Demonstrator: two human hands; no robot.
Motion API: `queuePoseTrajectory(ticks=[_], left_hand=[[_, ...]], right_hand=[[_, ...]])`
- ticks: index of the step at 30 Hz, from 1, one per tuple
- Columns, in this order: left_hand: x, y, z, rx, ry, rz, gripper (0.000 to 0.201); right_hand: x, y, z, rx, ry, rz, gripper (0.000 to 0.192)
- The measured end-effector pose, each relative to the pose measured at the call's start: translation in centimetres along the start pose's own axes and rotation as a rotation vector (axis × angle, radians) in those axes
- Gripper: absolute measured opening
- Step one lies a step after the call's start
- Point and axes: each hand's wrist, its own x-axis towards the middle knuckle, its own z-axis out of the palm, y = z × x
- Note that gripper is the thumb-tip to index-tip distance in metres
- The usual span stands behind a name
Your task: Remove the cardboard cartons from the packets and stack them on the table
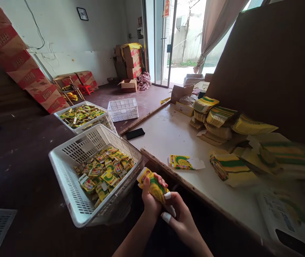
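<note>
My left hand [151, 200] is wrapped round a small yellow and green carton [155, 188], with the thumb lying along its near side. The carton is tilted, and pale flaps stick out at its upper end. At the lower end, my right hand [180, 216] has its forefinger against the carton and its thumb by a pale flap there. White wraps cover the tips of that thumb and forefinger. Just left of my hands stands a white plastic basket [69, 203] holding many similar cartons [109, 171]. A single carton with a flap out [180, 161] lies on the table.
The white table [165, 125] has a raised wooden edge and carries a black phone [135, 134]. Stacks of flat cartons [216, 117] lie at its right, below a dark board [270, 64]. Behind the near basket stands another filled basket [81, 116]. Red boxes [29, 76] are piled at left.
</note>
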Motion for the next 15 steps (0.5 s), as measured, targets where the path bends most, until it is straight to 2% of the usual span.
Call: queuePoseTrajectory(ticks=[2, 4, 7, 9, 12, 15], left_hand=[[-0.1, -0.5, -0.1, 0.052, 0.100, 0.014, 0.051], [-0.4, -1.1, -0.3, 0.101, 0.153, -0.002, 0.057], [-1.2, -1.4, -0.6, 0.156, 0.065, -0.030, 0.070], [-1.6, -1.2, -0.6, 0.247, -0.031, -0.004, 0.065], [-1.9, -0.7, -0.5, 0.460, -0.067, 0.061, 0.044], [-2.0, -0.6, -0.4, 0.513, -0.036, 0.101, 0.039]], right_hand=[[0.2, 0.3, 0.3, 0.005, -0.027, 0.017, 0.035], [0.6, 0.7, 0.4, 0.037, 0.008, 0.043, 0.038], [1.2, 0.9, -0.4, 0.089, 0.172, 0.078, 0.039], [1.3, 0.8, -1.3, 0.092, 0.266, 0.102, 0.036], [1.1, 0.7, -2.4, 0.073, 0.284, 0.135, 0.041], [0.6, 1.0, -2.4, 0.042, 0.281, 0.118, 0.047]])
